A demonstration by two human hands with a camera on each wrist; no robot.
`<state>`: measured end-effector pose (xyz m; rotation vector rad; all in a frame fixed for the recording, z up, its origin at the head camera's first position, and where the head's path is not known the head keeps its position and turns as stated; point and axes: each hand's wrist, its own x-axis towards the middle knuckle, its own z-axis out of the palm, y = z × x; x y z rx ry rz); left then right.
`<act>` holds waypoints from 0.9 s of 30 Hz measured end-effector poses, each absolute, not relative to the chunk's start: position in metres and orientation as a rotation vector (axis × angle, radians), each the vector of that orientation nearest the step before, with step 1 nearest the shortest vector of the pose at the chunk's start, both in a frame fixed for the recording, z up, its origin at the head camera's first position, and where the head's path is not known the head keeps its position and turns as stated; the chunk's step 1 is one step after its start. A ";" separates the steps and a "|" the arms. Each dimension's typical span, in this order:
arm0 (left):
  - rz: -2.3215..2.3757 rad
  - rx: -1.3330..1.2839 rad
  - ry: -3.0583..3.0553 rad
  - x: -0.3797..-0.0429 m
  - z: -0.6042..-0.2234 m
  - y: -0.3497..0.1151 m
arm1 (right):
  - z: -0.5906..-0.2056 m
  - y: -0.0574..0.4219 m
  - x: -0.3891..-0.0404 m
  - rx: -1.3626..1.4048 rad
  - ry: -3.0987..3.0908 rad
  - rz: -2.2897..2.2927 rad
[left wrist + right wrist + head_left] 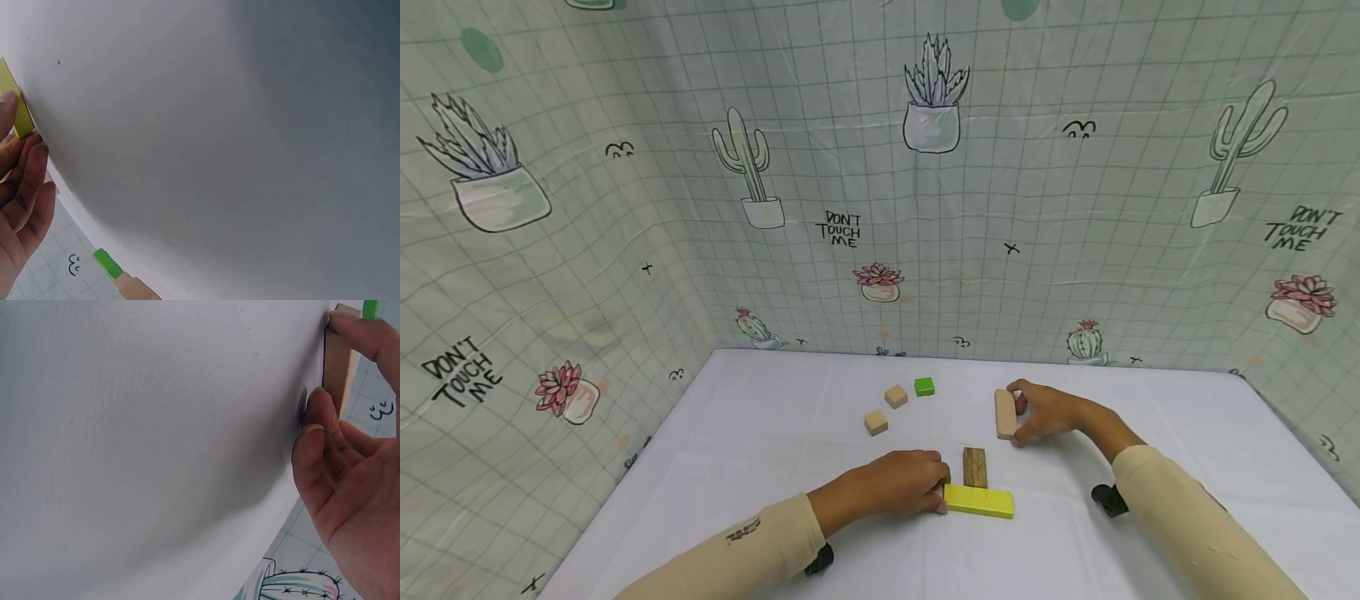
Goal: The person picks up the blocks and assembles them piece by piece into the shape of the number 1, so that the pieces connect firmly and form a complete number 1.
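My left hand (898, 483) pinches the left end of a flat yellow block (979, 502) lying crosswise on the table. In the left wrist view, the thumb lies on the face of the yellow block (14, 103). A short dark-brown wooden block (974, 468) points away from me, its near end right at the yellow block's back edge. Farther back on the right, my right hand (1051, 412) grips a long light wooden block (1005, 415) from its right side, thumb near the close end, fingers at the far end. The right wrist view shows part of this wooden block (336, 369) between thumb and fingertips.
Two pale wooden cubes, a nearer cube (876, 422) and a farther cube (896, 397), sit left of centre beside a small green block (924, 387). The white table (760, 417) ends at a patterned curtain (985, 292). Black wrist devices show under both sleeves.
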<state>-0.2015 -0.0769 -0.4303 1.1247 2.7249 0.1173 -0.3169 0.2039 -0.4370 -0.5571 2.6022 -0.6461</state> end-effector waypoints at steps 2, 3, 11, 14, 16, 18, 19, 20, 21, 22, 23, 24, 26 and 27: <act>0.114 1.125 2.725 -0.202 -0.431 -0.077 | -0.438 0.204 -0.318 -0.561 2.603 -0.647; 0.113 1.124 2.726 -0.202 -0.431 -0.077 | -0.439 0.204 -0.318 -0.561 2.604 -0.647; 0.113 1.112 2.726 -0.203 -0.431 -0.076 | -0.440 0.206 -0.318 -0.576 2.611 -0.650; 0.112 1.114 2.725 -0.202 -0.431 -0.076 | -0.438 0.206 -0.318 -0.580 2.606 -0.646; 0.111 1.114 2.726 -0.202 -0.430 -0.076 | -0.437 0.205 -0.317 -0.577 2.602 -0.644; 0.109 1.114 2.728 -0.202 -0.430 -0.076 | -0.437 0.205 -0.316 -0.588 2.596 -0.640; 0.107 1.114 2.729 -0.202 -0.430 -0.076 | -0.437 0.204 -0.316 -0.579 2.596 -0.643; 0.104 1.115 2.731 -0.201 -0.430 -0.076 | -0.437 0.203 -0.315 -0.578 2.594 -0.644; 0.104 1.116 2.732 -0.201 -0.430 -0.076 | -0.437 0.203 -0.315 -0.579 2.593 -0.645; 0.104 1.118 2.733 -0.201 -0.430 -0.076 | -0.437 0.202 -0.315 -0.581 2.593 -0.645; 0.105 1.120 2.734 -0.201 -0.430 -0.076 | -0.437 0.201 -0.314 -0.584 2.591 -0.649; 0.107 1.121 2.735 -0.201 -0.430 -0.076 | -0.438 0.201 -0.314 -0.587 2.590 -0.653; 0.112 1.125 2.734 -0.202 -0.431 -0.075 | -0.438 0.200 -0.313 -0.591 2.588 -0.662; 0.117 1.125 2.734 -0.202 -0.431 -0.075 | -0.438 0.199 -0.313 -0.597 2.588 -0.665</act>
